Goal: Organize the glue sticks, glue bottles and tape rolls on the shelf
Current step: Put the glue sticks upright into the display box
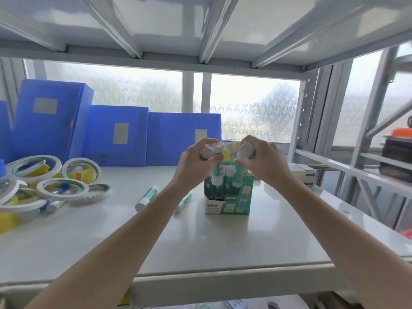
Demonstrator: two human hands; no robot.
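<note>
Head: hands (227, 161) grip cylindrical glue sticks (217, 166).

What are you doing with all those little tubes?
A person is tidying glue sticks on a shelf. The left hand holds two sticks and the right hand holds one, all above a green display box that already has sticks standing in it. Two loose glue sticks lie on the shelf beside the box. A pile of tape rolls at the left is not sorted yet.
</note>
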